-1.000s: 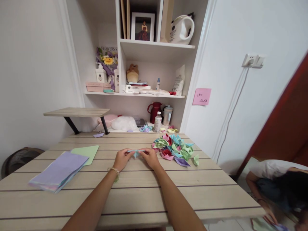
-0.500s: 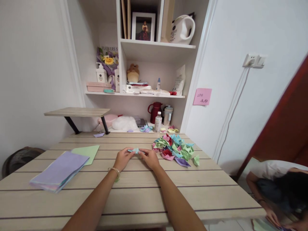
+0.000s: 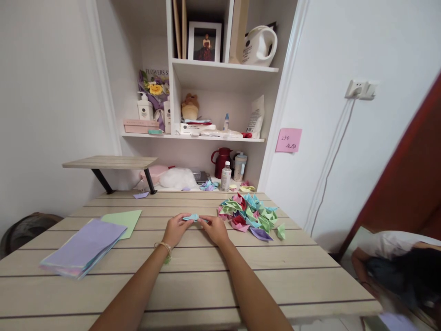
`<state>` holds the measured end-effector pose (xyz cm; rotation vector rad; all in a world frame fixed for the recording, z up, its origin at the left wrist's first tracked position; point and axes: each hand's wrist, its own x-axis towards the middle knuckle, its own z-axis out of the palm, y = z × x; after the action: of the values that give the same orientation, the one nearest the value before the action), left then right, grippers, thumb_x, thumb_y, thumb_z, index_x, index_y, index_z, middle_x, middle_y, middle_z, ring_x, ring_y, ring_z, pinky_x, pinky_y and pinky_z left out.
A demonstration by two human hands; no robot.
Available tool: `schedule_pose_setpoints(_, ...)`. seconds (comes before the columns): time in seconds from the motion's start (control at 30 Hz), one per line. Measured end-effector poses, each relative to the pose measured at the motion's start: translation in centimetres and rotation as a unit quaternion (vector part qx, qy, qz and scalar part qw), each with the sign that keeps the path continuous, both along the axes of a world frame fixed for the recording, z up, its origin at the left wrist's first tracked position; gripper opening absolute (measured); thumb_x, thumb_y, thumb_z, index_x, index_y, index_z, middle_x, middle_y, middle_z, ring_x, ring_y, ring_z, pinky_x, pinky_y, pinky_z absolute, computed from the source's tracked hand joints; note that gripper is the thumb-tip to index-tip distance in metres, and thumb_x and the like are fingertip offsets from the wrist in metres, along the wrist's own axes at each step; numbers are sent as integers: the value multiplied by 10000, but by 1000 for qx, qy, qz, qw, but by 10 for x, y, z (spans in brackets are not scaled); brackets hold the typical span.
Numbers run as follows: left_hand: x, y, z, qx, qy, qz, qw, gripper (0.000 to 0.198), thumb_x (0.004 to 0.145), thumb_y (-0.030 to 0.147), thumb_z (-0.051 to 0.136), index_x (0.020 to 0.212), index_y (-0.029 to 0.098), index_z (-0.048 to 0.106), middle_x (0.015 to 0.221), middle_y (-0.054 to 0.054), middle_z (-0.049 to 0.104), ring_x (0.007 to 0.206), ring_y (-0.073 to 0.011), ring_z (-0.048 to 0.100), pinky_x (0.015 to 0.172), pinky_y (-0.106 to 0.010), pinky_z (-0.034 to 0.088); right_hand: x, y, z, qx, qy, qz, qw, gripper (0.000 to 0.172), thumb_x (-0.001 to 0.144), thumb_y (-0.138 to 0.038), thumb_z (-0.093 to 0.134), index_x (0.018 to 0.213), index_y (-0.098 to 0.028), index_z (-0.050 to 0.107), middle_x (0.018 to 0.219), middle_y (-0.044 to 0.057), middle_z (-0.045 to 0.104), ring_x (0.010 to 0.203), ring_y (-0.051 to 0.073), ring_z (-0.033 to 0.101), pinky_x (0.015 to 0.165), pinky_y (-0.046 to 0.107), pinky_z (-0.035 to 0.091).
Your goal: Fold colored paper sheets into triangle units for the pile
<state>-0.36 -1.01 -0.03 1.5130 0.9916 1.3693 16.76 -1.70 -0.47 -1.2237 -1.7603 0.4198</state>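
A small light-blue folded paper piece (image 3: 192, 217) is held between both hands above the middle of the slatted table. My left hand (image 3: 175, 228) pinches its left end between thumb and fingers. The fingers of my right hand (image 3: 216, 228) close on the other end. Just right of my right hand lies a heap of folded paper boats (image 3: 248, 214) in green, blue, pink, red and purple. On the left side of the table rests a stack of coloured paper sheets (image 3: 86, 243), purple on top, with a green sheet (image 3: 127, 220) partly under it.
A small raised wooden shelf (image 3: 110, 162) stands at the table's back left. Behind are a white bottle (image 3: 225, 177), a red jug (image 3: 222, 163) and white shelving (image 3: 223, 68). A person (image 3: 396, 266) bends low beyond the table's right edge.
The blue paper shows a little more between my fingers, its left end now longer in view. The view has shifted slightly. At right, the person's hands have moved out of clear sight.
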Motion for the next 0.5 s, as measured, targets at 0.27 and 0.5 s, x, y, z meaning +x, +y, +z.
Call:
schedule_pose_setpoints(0.27,2,-4,1,54,71,11,996,326,608,297,665,891,142,619,818,-76,679,743,-206,640,677,-301,512,-1,-6,5,-1,-14,-36,999,303,797,-432,455,888,-254,683,766,33,695,642,183,614,596,246,412)
schedule_pose_setpoints(0.5,4,-2,-1,97,102,25,990,418,651,248,614,1047,168,505,819,-43,631,682,-147,630,601,-265,522,-3,-7,5,31,-36,-32,998,264,816,-330,441,943,-220,644,747,28,682,628,149,588,580,211,391)
